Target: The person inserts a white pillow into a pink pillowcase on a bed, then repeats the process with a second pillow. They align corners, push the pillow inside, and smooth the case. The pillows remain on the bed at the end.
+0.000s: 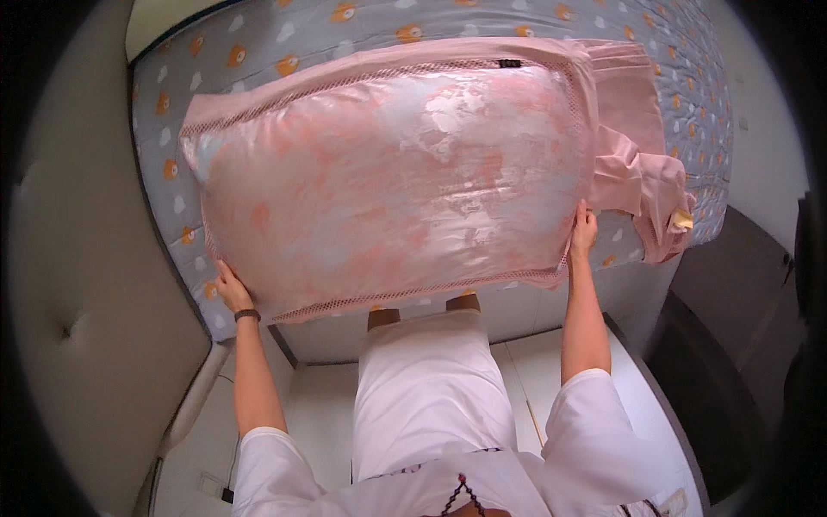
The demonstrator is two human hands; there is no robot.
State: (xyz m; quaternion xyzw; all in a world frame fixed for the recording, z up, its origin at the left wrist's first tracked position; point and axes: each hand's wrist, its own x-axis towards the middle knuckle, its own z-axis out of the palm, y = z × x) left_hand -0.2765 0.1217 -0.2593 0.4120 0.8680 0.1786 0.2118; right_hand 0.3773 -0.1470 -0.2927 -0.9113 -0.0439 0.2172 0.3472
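Note:
A large pillow in a shiny pink and pale blue pillowcase [387,187], edged with pink fabric and openwork trim, lies over the bed. My left hand [234,287], with a dark band at the wrist, grips its near left corner. At the near right side, my right hand [583,229] holds the edge, fingers on top. A small black tag [510,64] shows on the far trim. Crumpled pink fabric [636,155] spreads to the right of the pillow, with a small yellowish patch [683,220] at its end. The undersides of both held edges are hidden.
Beneath lies a grey quilted bed cover [258,39] with orange animal and white prints. A padded headboard [84,258] rises along the left. White flooring [316,400] and a dark surface [730,284] lie beside the bed. A cable with a black plug [227,495] is at lower left.

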